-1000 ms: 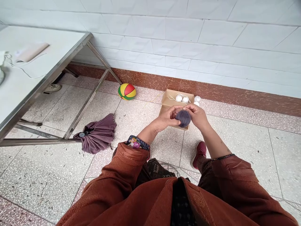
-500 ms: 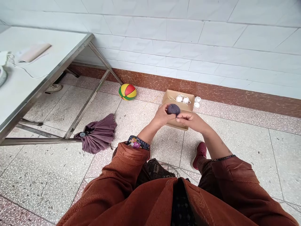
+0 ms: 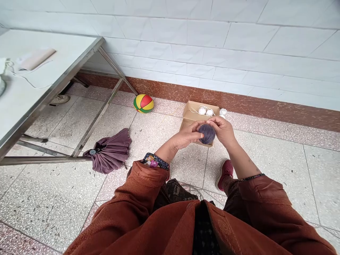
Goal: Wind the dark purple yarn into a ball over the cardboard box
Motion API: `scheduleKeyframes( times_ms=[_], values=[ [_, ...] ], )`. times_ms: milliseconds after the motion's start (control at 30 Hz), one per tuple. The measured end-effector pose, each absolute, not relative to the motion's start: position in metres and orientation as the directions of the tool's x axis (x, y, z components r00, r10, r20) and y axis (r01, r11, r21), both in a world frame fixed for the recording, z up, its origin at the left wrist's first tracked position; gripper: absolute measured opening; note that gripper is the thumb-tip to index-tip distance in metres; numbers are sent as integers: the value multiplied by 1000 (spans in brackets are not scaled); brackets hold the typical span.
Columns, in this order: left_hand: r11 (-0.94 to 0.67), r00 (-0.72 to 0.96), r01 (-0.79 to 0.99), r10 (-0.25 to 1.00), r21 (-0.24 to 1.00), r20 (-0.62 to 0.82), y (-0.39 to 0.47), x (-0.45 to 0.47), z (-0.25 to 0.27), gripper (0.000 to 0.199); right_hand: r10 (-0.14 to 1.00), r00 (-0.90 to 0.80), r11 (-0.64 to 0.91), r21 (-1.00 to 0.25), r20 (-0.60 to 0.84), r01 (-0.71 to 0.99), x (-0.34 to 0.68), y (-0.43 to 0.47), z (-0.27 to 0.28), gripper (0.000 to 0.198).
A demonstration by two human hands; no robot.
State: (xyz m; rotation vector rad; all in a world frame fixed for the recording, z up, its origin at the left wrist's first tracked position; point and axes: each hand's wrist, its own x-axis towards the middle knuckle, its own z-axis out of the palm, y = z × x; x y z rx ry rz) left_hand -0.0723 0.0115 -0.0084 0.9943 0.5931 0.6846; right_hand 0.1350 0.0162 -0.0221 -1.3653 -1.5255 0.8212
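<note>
A dark purple-grey ball of yarn [image 3: 207, 134] rests in my left hand [image 3: 187, 136], its thumb across the near side and its fingers behind. My right hand [image 3: 222, 129] is closed in a pinch at the ball's upper right edge, on the yarn; the strand itself is too thin to make out. Below and behind both hands, an open cardboard box [image 3: 190, 106] lies on the floor, partly covered by them. Inside its far half are white yarn balls [image 3: 205, 111] with loose strands. Another white yarn bundle [image 3: 222, 112] sits just right of the box, partly hidden by my right hand.
A multicoloured ball [image 3: 143, 103] lies by the tiled wall. To the left, a purple folded umbrella [image 3: 113, 150] rests on the floor near a metal-framed table [image 3: 79, 46]. A cloth roll [image 3: 38, 59] and a cord lie on the tabletop. A shoe [image 3: 60, 99] shows beneath it.
The yarn ball has shifted right and slightly toward me, turned in my left hand. My right hand has moved up from its near side to its upper right edge.
</note>
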Motion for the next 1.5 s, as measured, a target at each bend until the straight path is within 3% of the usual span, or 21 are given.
scheduleKeyframes(
  times_ms=[133,300,433,533,633,767,1000,1100,1267,1500],
  values=[
    [445,629,-319,760,837,-164,10,-73,-2,74,989,7,132,-901,148,412,137,17,-28,22],
    [378,500,-353,850,856,-169,17,-73,-5,69,985,-121,169,-847,125,503,135,16,-27,20],
    [281,319,-265,928,922,-191,25,-73,-14,63,935,-351,201,-878,41,435,133,8,-15,23],
    [222,286,-135,942,966,-177,26,-73,-17,55,901,-433,198,-919,33,342,133,4,-4,24],
    [272,391,-83,894,959,-220,20,-71,-14,50,935,-332,228,-925,121,303,135,6,0,27],
    [417,567,-96,769,904,-294,11,-70,-11,69,961,-165,268,-902,224,338,138,10,-2,28],
    [542,760,-224,618,810,-204,7,-69,-9,90,964,-19,252,-889,266,383,133,12,-15,27],
    [597,748,-381,648,706,-144,7,-69,-6,88,967,21,225,-890,254,396,130,13,-23,30],
    [626,686,-530,713,572,-144,10,-72,-3,70,964,-59,254,-826,260,503,127,14,-34,27],
    [556,595,-516,780,651,-195,16,-76,-4,55,979,-181,196,-706,96,681,126,10,-41,28]
  ],
)
